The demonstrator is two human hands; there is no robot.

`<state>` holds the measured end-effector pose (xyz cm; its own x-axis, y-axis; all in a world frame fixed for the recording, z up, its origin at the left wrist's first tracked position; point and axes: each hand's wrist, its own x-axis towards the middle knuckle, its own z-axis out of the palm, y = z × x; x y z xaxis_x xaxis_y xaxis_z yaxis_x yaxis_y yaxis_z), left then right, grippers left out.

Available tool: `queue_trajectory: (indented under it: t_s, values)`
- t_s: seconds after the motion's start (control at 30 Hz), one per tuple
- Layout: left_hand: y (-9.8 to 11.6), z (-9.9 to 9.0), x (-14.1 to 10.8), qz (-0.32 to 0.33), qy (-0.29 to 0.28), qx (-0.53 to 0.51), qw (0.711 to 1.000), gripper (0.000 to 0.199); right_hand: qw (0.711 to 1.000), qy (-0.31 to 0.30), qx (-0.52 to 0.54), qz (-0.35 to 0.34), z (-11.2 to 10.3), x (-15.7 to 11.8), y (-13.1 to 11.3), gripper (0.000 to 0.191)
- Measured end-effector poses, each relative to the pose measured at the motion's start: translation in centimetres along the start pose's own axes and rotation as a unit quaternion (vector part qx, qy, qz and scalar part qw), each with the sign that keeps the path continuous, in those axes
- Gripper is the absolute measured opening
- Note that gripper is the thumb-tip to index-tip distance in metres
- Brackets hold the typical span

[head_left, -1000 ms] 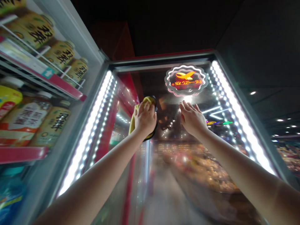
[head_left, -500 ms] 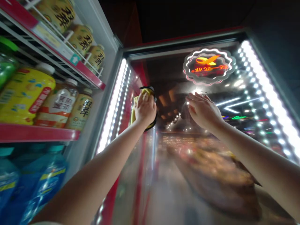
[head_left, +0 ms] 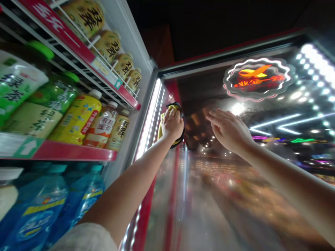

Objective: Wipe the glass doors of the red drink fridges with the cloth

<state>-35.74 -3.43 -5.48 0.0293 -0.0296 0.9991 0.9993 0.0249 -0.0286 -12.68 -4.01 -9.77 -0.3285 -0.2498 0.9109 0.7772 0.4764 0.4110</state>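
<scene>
My left hand (head_left: 172, 122) presses a yellow cloth with a dark edge (head_left: 160, 129) against the inner side of a glass fridge door (head_left: 199, 181), near its left light strip. Part of the cloth lies hidden under the palm and fingers. Further right, my right hand (head_left: 230, 131) holds nothing. Its fingers are stretched out at the glass, below the lit round logo sign (head_left: 258, 78); I cannot tell whether they touch it.
Left of the door is an open drinks fridge with red-fronted shelves (head_left: 75, 150). Yellow-labelled bottles (head_left: 108, 45), green tea bottles (head_left: 49, 111) and blue-labelled bottles (head_left: 39, 205) stand on them. Bright LED strips (head_left: 150, 118) run along the door's sides.
The view has turned left, showing more of the shelves. Against the door, my left hand with the cloth is closer to the left light strip, and my right hand has shifted left from the sign.
</scene>
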Motion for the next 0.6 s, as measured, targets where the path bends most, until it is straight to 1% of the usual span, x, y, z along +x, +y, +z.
queue_trajectory:
  t_s: [0.07,0.13,0.17,0.23,0.3,0.37,0.43,0.53,0.6]
  values:
    - [0.8,0.1,1.0,0.066,-0.012,0.005,0.998,0.051,1.000,0.000,0.002,-0.004,0.5,0.5,-0.5,0.045]
    - [1.0,0.0,2.8,0.086,-0.020,0.018,0.996,0.050,1.000,0.002,0.008,-0.014,1.0,1.1,-1.1,0.045]
    - [0.7,-0.2,3.8,0.082,-0.021,0.026,0.996,0.050,1.000,0.005,0.012,-0.020,1.2,1.2,-1.3,0.046]
    - [-0.6,-0.7,5.2,0.062,-0.019,0.041,0.997,0.050,0.999,0.011,0.015,-0.029,1.5,1.3,-1.5,0.046]
    - [-2.6,-1.1,5.4,0.031,-0.010,0.051,0.998,0.052,0.999,0.014,0.015,-0.031,1.6,0.8,-1.3,0.045]
    - [-4.3,-1.2,4.3,0.000,0.001,0.063,0.998,0.054,0.999,0.011,0.016,-0.032,1.6,0.0,-0.8,0.045]
    - [-5.4,-1.2,2.2,-0.016,0.009,0.074,0.997,0.054,0.999,0.008,0.020,-0.035,1.7,-0.9,-0.4,0.045]
    - [-5.7,-1.4,-1.2,-0.021,0.011,0.088,0.996,0.050,0.999,0.004,0.030,-0.039,1.8,-1.7,-0.3,0.044]
    - [-5.5,-1.9,-2.5,-0.019,0.008,0.098,0.995,0.046,0.999,0.004,0.035,-0.037,1.8,-1.7,-0.5,0.043]
